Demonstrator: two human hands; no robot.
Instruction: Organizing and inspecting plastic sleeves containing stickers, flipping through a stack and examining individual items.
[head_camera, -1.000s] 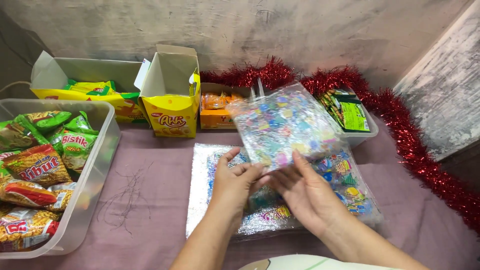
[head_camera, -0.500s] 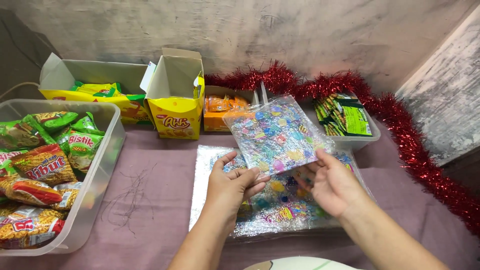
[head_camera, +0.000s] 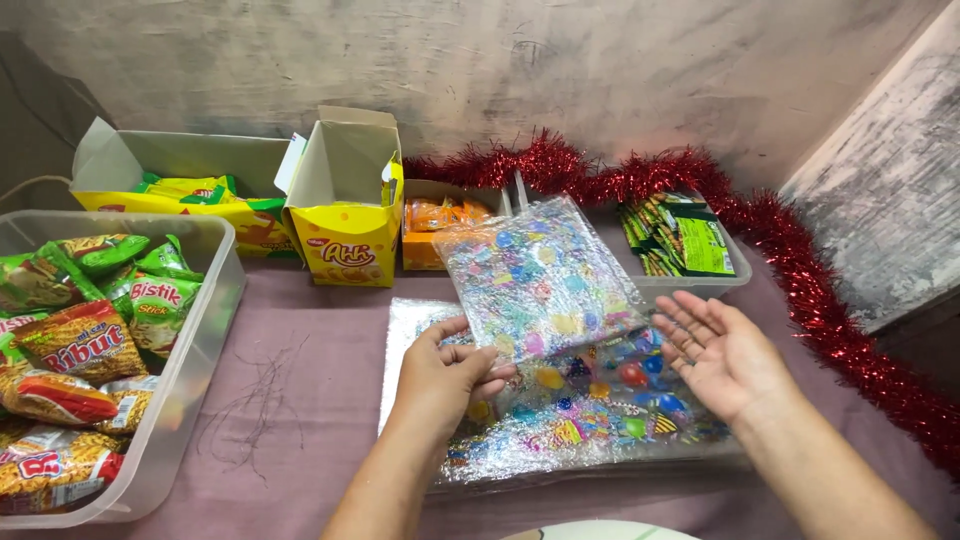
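Observation:
My left hand (head_camera: 450, 370) pinches the lower edge of a shiny, colourfully patterned plastic bag (head_camera: 535, 275) and holds it tilted up above the table. My right hand (head_camera: 720, 350) hovers to the right of the bag, palm up with fingers spread, holding nothing. Beneath both hands lies a flat stack of the same glittery patterned bags (head_camera: 590, 420) on the mauve tablecloth (head_camera: 300, 390).
A clear plastic tub (head_camera: 195, 360) of snack packets sits at the left. Behind stand an open yellow carton (head_camera: 345, 215), a wide yellow box (head_camera: 180, 190), an orange snack box (head_camera: 440, 235) and a tray of green sachets (head_camera: 680, 240). Red tinsel (head_camera: 820, 290) runs along the wall and right side.
My right hand has let go of the bag and moved out to the right, opening palm up. The left hand alone keeps holding the bag.

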